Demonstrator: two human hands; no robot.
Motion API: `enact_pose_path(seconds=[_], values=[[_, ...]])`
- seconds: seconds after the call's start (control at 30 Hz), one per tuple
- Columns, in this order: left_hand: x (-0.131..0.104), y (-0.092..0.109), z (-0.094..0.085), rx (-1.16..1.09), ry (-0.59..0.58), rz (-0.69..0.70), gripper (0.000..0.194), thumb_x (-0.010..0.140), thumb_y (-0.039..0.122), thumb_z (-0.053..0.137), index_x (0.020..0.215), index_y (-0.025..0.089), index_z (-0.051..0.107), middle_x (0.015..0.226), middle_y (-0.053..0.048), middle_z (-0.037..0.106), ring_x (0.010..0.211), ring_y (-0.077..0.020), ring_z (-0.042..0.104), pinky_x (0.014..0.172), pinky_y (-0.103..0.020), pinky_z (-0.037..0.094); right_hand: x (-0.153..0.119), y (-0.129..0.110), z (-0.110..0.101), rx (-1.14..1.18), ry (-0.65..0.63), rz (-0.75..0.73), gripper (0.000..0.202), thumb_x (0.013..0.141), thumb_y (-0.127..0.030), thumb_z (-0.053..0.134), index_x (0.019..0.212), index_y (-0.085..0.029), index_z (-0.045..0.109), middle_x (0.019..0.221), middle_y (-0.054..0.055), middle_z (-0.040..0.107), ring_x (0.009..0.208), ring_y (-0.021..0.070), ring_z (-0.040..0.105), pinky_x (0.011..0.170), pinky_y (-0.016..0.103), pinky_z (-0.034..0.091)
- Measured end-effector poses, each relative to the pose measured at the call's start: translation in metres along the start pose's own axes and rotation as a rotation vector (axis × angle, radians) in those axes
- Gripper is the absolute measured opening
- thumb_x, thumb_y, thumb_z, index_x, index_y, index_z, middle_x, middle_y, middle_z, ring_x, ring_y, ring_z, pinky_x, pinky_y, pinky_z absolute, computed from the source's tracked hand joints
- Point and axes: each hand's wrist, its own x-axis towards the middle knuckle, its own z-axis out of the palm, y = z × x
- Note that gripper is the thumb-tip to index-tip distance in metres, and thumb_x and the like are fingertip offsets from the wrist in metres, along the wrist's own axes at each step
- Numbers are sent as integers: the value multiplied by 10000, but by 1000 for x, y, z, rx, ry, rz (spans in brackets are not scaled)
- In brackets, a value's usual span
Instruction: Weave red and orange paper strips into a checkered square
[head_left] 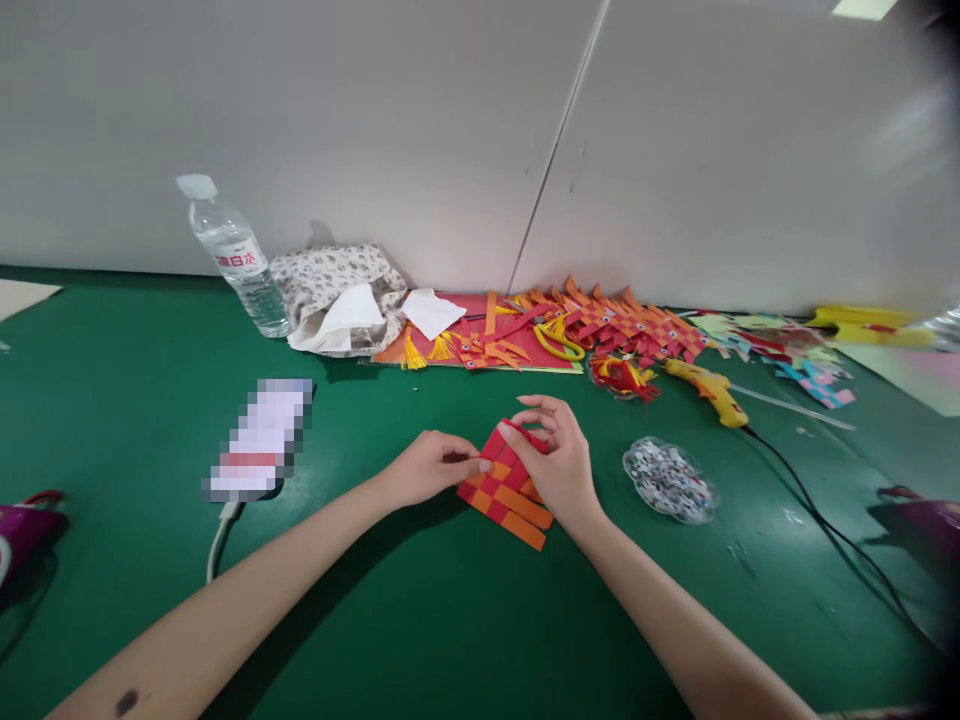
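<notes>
A woven piece of red and orange paper strips (504, 497) is held between my hands, low over the green table. My left hand (431, 467) pinches its left edge between thumb and fingers. On its upper right part, the thumb of my right hand (559, 455) presses the red strips, with the fingers curled behind. Loose orange strip ends stick out toward the lower right. A clear dish of googly eyes (670, 480) sits to the right of my right hand.
Along the wall lie finished woven paper fish (622, 322), yellow-handled scissors (559, 345) and a tissue pack (337, 290). A water bottle (238, 258) and a charging phone (261, 440) are on the left. A yellow glue gun (709, 390) trails its cord on the right.
</notes>
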Motion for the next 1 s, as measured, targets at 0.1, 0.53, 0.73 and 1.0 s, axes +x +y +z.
enact_pose_path(seconds=[0.1,0.53,0.73,1.0], values=[[0,0,1,-43,6,4,286,791,410,562,673,152,595,593,41,453,559,-82,377,519,-192,291,0,1,0,-12,4,-9,268,760,-303,653,992,-237,536,835,20,612,787,165,620,644,275,507],[0,-1,2,-21,28,1,311,806,417,543,655,148,583,561,48,424,537,-76,366,499,-191,280,-1,-1,2,-18,-31,-27,199,768,-303,640,942,-239,570,822,22,618,787,166,620,674,285,507],[2,-6,2,-99,34,-32,285,815,418,534,728,156,607,592,38,477,545,-84,435,519,-192,341,9,-2,-11,-12,-154,87,404,727,-371,670,1058,-236,480,889,32,641,683,148,609,579,262,479],[2,-5,2,-165,9,-69,312,817,448,523,822,160,643,650,21,511,570,-89,455,541,-196,402,14,2,-20,-90,-284,78,407,713,-282,663,1076,-221,490,761,3,656,661,154,600,628,281,481]])
